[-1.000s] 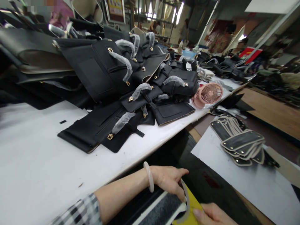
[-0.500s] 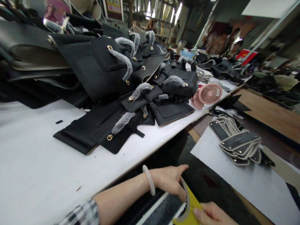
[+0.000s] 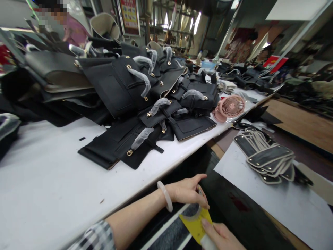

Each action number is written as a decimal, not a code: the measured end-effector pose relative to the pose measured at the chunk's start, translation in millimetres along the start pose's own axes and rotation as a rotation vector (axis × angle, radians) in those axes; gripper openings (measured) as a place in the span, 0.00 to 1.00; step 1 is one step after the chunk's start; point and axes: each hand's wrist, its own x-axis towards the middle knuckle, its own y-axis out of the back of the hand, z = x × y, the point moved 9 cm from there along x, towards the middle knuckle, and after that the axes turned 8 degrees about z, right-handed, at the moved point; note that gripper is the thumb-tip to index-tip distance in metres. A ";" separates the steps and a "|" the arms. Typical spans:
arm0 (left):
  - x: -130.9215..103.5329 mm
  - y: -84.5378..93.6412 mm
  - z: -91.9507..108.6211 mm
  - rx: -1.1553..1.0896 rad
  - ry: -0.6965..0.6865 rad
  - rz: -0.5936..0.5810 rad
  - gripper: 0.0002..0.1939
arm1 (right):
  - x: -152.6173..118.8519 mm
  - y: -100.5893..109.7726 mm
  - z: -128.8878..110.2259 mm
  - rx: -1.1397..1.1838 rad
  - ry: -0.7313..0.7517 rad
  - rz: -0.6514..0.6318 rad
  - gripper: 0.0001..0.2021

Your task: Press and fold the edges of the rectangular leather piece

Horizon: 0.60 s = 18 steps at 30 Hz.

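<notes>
My left hand (image 3: pixel 188 190), with a pale bangle at the wrist, reaches over a dark piece with white stripes (image 3: pixel 170 231) at the bottom centre. Its index finger points out to the right, and the thumb and other fingers close near the top of a yellow piece (image 3: pixel 194 225). What they grip, if anything, is partly hidden. My right hand (image 3: pixel 221 234) pinches the yellow piece from the lower right. A grey curved edge runs along the yellow piece's upper side.
Black bag parts (image 3: pixel 125 139) with wrapped handles are heaped on the white table (image 3: pixel 47 187). A pink fan (image 3: pixel 230 107) stands at its edge. Stacked dark panels (image 3: pixel 270 158) lie on white sheeting at the right. A person in pink (image 3: pixel 75 27) is at the upper left.
My right hand and the yellow piece have moved left and up a little, and the piece is turned differently. The view has swung left, bringing the person in pink further into sight.
</notes>
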 end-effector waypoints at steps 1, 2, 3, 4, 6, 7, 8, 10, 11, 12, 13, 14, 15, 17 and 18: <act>-0.7 0.3 0.8 0.049 0.000 0.016 0.60 | -0.7 -0.8 1.6 0.005 -0.014 0.023 0.48; -1.4 0.5 1.9 0.101 0.002 0.031 0.60 | -1.1 -2.1 2.9 0.016 -0.021 0.036 0.49; -2.2 0.9 3.2 0.154 0.006 0.047 0.59 | -1.2 -3.3 4.2 0.035 -0.024 0.050 0.49; -3.0 1.5 4.8 0.205 0.011 0.063 0.59 | -1.0 -5.0 5.8 0.059 -0.029 0.055 0.48; -4.7 2.3 9.4 0.289 0.018 0.092 0.59 | 0.2 -11.0 7.9 0.107 -0.024 0.037 0.46; -5.5 2.3 11.7 0.319 0.021 0.103 0.59 | 1.3 -14.5 8.0 0.117 -0.007 0.021 0.45; -6.1 1.6 13.7 0.339 0.023 0.109 0.60 | 2.6 -18.2 8.2 0.116 0.013 0.005 0.44; -6.9 -2.2 16.5 0.367 0.026 0.104 0.62 | 5.8 -24.9 10.1 0.123 0.039 -0.013 0.44; -7.2 -4.0 17.5 0.381 0.026 0.106 0.63 | 7.6 -27.4 12.4 0.138 0.037 -0.012 0.45; -7.6 -5.6 18.3 0.399 0.025 0.111 0.64 | 9.2 -29.6 14.9 0.158 0.030 -0.008 0.45; -8.0 -6.8 19.1 0.418 0.025 0.117 0.64 | 10.5 -31.7 17.0 0.178 0.023 -0.005 0.45; -8.5 -7.5 20.0 0.436 0.027 0.124 0.63 | 11.3 -34.0 17.6 0.190 0.027 -0.009 0.45; -9.2 -8.1 20.5 0.450 0.033 0.128 0.63 | 11.6 -36.5 17.5 0.191 0.033 -0.016 0.46; -10.6 -8.9 21.0 0.474 0.052 0.119 0.62 | 10.8 -40.9 17.0 0.184 0.031 -0.026 0.46; -11.1 -8.9 21.4 0.484 0.060 0.112 0.62 | 9.8 -43.1 16.4 0.194 0.028 -0.029 0.46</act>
